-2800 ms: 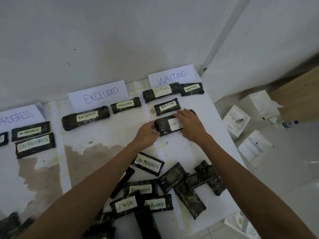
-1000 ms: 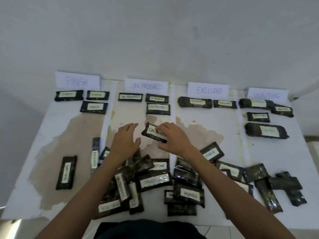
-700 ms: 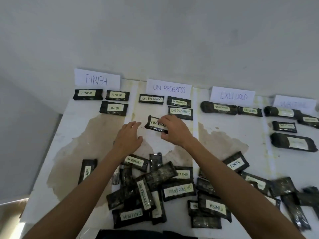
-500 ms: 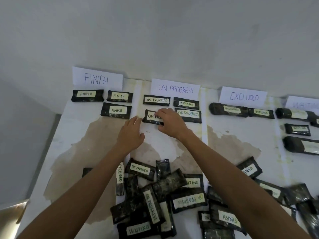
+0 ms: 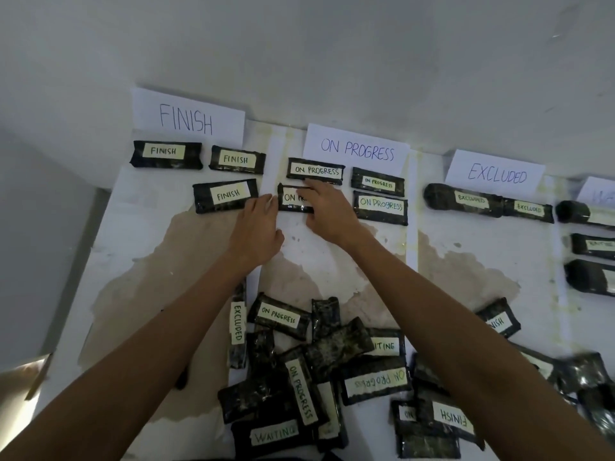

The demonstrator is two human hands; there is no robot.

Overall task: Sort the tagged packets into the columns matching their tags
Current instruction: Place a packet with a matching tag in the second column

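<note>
The right hand (image 5: 327,212) rests its fingers flat on a dark packet (image 5: 293,198) that lies on the white table (image 5: 139,247) under the ON PROGRESS sign (image 5: 356,149), just below another packet (image 5: 315,170) with the same tag. The left hand (image 5: 258,227), fingers straight, touches that packet's left end. Sorted packets lie under the FINISH sign (image 5: 186,118) and the EXCLUDED sign (image 5: 496,174), and a loose pile of packets (image 5: 319,367) sits at the near edge between the forearms.
</note>
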